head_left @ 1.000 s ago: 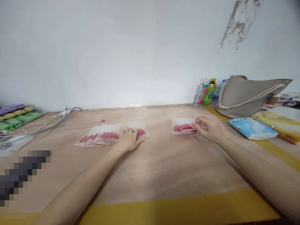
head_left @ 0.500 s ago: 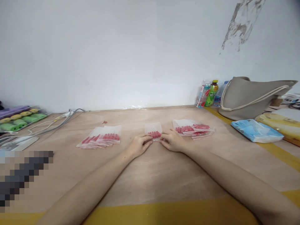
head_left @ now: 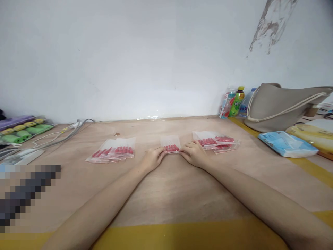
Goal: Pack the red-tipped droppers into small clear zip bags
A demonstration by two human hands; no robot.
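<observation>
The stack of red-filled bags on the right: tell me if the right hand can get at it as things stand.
Probably yes. The right hand pinches the single bag just beside that stack, with only bare table between them.

Lower left: a pixelated patch (head_left: 24,194) conceals whatever lies on the surface (head_left: 166,194) there. Left edge: a tray of green and yellow items (head_left: 24,126) is cut off, its contents too small to identify. Right edge: the grey bag (head_left: 283,106) and yellow package (head_left: 312,135) are truncated. Bottle labels (head_left: 235,104) are illegible. Fingers (head_left: 161,152) at the small bag's (head_left: 170,143) near edge partly hide it.
</observation>
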